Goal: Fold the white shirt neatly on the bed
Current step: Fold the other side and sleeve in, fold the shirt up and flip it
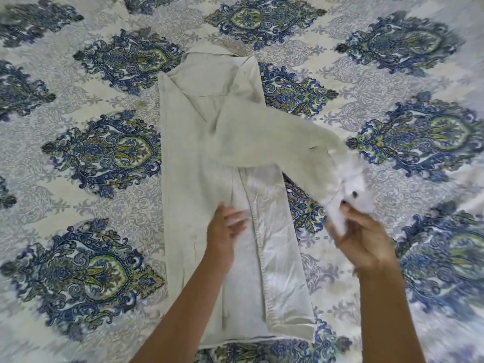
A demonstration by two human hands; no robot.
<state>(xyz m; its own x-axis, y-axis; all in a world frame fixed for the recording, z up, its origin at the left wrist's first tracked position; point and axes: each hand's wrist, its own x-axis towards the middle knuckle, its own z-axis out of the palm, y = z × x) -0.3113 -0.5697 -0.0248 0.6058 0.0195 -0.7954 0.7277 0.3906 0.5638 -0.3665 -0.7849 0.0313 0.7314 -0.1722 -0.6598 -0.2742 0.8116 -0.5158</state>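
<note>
The bed (78, 74), under its blue-and-green paisley spread, carries the white shirt (199, 142) about midway between its left and right edges, collar toward the far edge and hem toward the near one, where the person stands. The shirt's left side is already turned in, giving a long straight edge down that flank. The left hand (225, 231) lies flat on the lower middle of the cloth, fingers (235, 221) spread a little and gripping nothing, just pinning the panel; it is blurred, so I cannot say how hard it presses. To its right the button placket runs down toward the hem, with the right front panel lying loosely beside it. Further right, the sleeve (275, 142) stretches off the shirt's body over the spread, and the right hand (364, 239) has its fingers closed on the cuff (348, 189), lifted just clear of the bed. To do this step well, I would say keep the left palm firmly down so the body does not drag, carry the cuff across and lay the sleeve straight down along the folded panel, parallel to that left edge, then smooth out the bunching near the shoulder before letting go.
</note>
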